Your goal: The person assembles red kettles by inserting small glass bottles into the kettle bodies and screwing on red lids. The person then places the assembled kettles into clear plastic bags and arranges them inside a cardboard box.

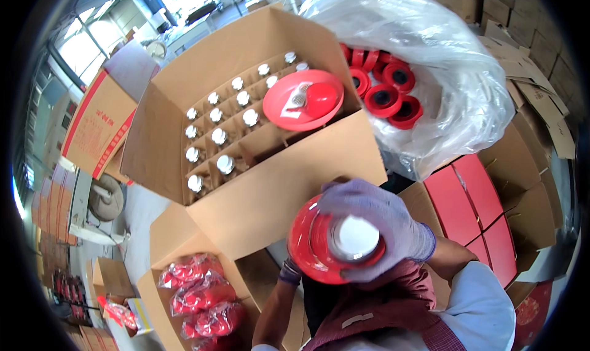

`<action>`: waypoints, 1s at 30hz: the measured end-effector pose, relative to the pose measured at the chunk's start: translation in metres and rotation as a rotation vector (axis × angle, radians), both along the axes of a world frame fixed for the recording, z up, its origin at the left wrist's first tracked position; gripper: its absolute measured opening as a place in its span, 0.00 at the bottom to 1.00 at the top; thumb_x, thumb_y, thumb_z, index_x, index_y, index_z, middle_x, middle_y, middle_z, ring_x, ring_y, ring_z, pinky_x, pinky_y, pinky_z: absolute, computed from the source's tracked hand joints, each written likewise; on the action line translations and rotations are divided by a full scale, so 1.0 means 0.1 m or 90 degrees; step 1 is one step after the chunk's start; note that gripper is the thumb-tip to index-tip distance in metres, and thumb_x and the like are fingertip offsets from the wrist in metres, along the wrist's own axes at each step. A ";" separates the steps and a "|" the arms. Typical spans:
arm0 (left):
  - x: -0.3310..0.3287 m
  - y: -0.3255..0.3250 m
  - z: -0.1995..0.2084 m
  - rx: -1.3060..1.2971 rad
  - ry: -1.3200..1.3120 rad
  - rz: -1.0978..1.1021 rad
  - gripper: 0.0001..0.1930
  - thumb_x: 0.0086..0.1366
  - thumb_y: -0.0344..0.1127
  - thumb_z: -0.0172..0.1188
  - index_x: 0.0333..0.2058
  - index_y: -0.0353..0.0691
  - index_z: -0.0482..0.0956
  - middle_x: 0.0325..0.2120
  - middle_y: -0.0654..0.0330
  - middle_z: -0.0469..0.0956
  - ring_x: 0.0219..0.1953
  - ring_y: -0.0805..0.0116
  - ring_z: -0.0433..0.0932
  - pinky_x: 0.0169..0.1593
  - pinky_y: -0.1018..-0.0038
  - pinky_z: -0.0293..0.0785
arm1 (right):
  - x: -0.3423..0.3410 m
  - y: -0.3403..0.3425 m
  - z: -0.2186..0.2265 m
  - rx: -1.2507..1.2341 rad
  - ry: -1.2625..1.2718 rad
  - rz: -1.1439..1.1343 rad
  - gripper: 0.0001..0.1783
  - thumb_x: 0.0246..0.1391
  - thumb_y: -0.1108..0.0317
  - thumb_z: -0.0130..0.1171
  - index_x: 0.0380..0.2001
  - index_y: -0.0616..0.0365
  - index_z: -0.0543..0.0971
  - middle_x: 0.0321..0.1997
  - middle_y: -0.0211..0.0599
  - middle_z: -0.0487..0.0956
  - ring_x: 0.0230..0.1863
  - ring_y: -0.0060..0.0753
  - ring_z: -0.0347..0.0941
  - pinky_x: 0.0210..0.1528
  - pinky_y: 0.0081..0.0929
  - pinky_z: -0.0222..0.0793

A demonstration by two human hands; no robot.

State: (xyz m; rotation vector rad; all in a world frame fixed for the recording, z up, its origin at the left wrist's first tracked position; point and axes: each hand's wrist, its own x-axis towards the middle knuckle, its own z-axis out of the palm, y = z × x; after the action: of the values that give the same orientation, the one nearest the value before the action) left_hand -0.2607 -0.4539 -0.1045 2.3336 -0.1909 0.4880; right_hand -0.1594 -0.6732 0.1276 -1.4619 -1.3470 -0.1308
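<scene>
In front of my chest is a glossy red round vessel [304,243] with a white-topped round part [356,237] facing up. My right hand [375,219], in a pale purple glove, curls over its right side and grips around the white-topped part; the fingers are slightly blurred. From the lower left my left hand [290,271] reaches to the vessel's edge. Only its dark glove cuff shows well, and its fingers are hidden behind the vessel. Just beyond stands an open carton [283,191] with dividers and several white-capped bottles [225,164].
A red bowl [279,96] with small pieces in it rests on the carton's right corner. A clear plastic bag [455,99] holds red ring-shaped parts [382,99]. Plastic-wrapped red pieces [203,292] lie in a carton at lower left. Red boxes [470,203] stand at right.
</scene>
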 end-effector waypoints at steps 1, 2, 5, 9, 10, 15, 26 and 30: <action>0.01 -0.05 0.00 -0.012 0.002 0.002 0.29 0.58 0.38 0.66 0.57 0.40 0.70 0.52 0.52 0.75 0.54 0.54 0.75 0.56 0.62 0.71 | 0.04 -0.05 0.00 -0.045 0.019 -0.051 0.46 0.29 0.55 0.76 0.54 0.62 0.71 0.49 0.44 0.75 0.52 0.44 0.73 0.53 0.36 0.69; 0.07 -0.08 -0.01 -0.027 0.000 -0.002 0.29 0.57 0.38 0.66 0.57 0.40 0.70 0.52 0.52 0.75 0.54 0.54 0.75 0.55 0.62 0.71 | 0.09 -0.08 0.04 -0.030 0.037 -0.086 0.48 0.29 0.55 0.75 0.56 0.62 0.69 0.49 0.43 0.76 0.51 0.43 0.73 0.53 0.36 0.68; 0.18 -0.09 0.00 -0.090 0.016 0.004 0.29 0.57 0.39 0.66 0.57 0.40 0.70 0.52 0.52 0.75 0.53 0.54 0.75 0.55 0.62 0.71 | 0.19 -0.16 0.24 0.001 0.023 -0.168 0.50 0.31 0.56 0.74 0.59 0.64 0.65 0.48 0.44 0.76 0.49 0.43 0.72 0.54 0.37 0.65; 0.47 0.03 -0.02 -0.201 0.062 0.037 0.29 0.57 0.39 0.66 0.57 0.40 0.70 0.51 0.52 0.76 0.53 0.54 0.75 0.55 0.62 0.71 | 0.24 -0.10 0.36 0.013 -0.056 -0.259 0.43 0.32 0.57 0.75 0.54 0.62 0.70 0.48 0.44 0.75 0.47 0.44 0.71 0.52 0.38 0.65; 0.51 0.05 -0.03 -0.221 0.068 0.047 0.29 0.57 0.39 0.66 0.57 0.40 0.70 0.51 0.52 0.76 0.53 0.54 0.75 0.55 0.62 0.71 | 0.24 -0.06 0.37 0.000 -0.070 -0.268 0.42 0.32 0.57 0.75 0.53 0.61 0.72 0.48 0.44 0.75 0.47 0.43 0.70 0.51 0.39 0.65; 0.58 0.04 -0.26 -0.292 0.092 0.094 0.29 0.57 0.39 0.66 0.57 0.40 0.71 0.51 0.52 0.76 0.53 0.55 0.75 0.55 0.63 0.71 | 0.38 0.36 0.34 0.034 -0.065 -0.118 0.37 0.32 0.59 0.74 0.50 0.58 0.74 0.50 0.44 0.74 0.50 0.46 0.72 0.52 0.36 0.67; 0.34 0.15 -0.56 -0.371 0.149 0.110 0.29 0.57 0.40 0.66 0.56 0.40 0.71 0.50 0.52 0.76 0.52 0.55 0.76 0.54 0.64 0.72 | 0.69 1.17 0.33 -0.098 0.014 0.016 0.33 0.31 0.59 0.73 0.43 0.60 0.76 0.42 0.43 0.77 0.42 0.42 0.76 0.46 0.32 0.71; 0.31 0.23 -0.56 -0.377 0.169 0.101 0.28 0.56 0.40 0.66 0.56 0.40 0.72 0.50 0.52 0.77 0.52 0.56 0.76 0.54 0.64 0.72 | 0.75 1.25 0.28 -0.092 0.004 0.078 0.34 0.31 0.57 0.74 0.44 0.59 0.76 0.43 0.44 0.77 0.42 0.45 0.76 0.45 0.34 0.72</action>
State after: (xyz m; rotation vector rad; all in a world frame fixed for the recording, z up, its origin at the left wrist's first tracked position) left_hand -0.2299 -0.4309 -0.1601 1.8086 0.2386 0.2577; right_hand -0.0846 -0.5484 0.1560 -1.4932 -1.4607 0.0512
